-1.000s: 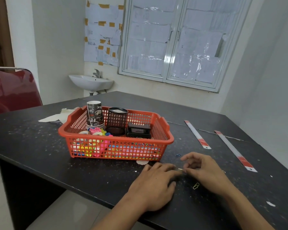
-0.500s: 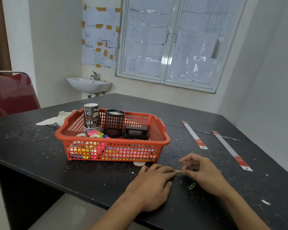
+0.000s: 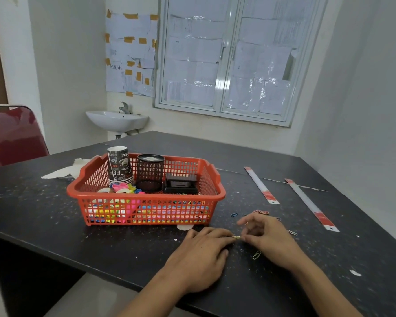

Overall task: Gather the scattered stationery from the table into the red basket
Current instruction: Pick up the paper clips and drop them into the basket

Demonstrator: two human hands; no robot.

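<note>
On the worktop [image 3: 55,213], near edge: both hands meet over one gold paper clip [image 3: 236,237], in front of the basket's right corner.
Left hand [image 3: 199,255]: palm down and flat, fingers straight, tips touching the clip's left end; we see no grip.
Right hand [image 3: 270,241]: fingers curled, thumb and a fingertip pinch the clip's right end, index finger raised.
Red basket [image 3: 146,197]: sits mid-worktop, just beyond the hands.
Done, as we judge: most items are in. The basket holds stacked paper cups [image 3: 119,164], a black mesh pen pot [image 3: 150,172], a black boxy item [image 3: 180,183] we cannot name, tape rolls, bright small bits and loose clips on its floor.
Left, clips: a blue clip [image 3: 234,214] and pinkish clips [image 3: 261,212] beyond the right hand, a dark clip [image 3: 256,254] between the wrists, another clip [image 3: 292,232] at the right hand's outer side.
Left, rulers: two rulers [image 3: 260,185] [image 3: 311,204] lie well right of the basket.
Unsure: white scraps by the basket's far-left corner; stationery or litter, we cannot tell.
Progress: late stage, only small stuff and the rulers remain.
</note>
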